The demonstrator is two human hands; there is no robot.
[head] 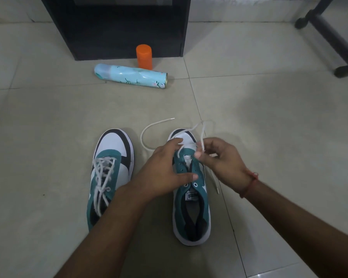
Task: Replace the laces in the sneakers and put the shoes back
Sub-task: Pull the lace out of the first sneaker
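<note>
2 sneakers stand side by side on the tiled floor (269,121), toes pointing away from the person. The left sneaker (111,171) is laced; the right sneaker (191,207) has bare eyelets over most of its length, with a white lace (149,128) threaded only near the toe end. 1 end of that lace curls out over the floor between the 2 toes, its tip lying free beyond them; the other end hangs down the right side of the shoe, its tip near the sole edge.

Open floor stretches to the right of the right sneaker and to the left of the left one. Ahead, a pale blue spray can (131,76) lies on its side, and just behind it an orange cylinder (144,56) stands upright against the base of a dark cabinet (117,27). A black furniture leg (329,35) crosses the far right corner, well apart from the shoes.

The left hand (161,173) reaches across from the left and holds the right sneaker's upper, thumb on the eyelet row and the other fingers curled over the toe side. The right hand (221,159), a red thread band (249,185) at its wrist, hovers over the shoe's right edge, its fingers pinching the lace above the eyelets
</note>
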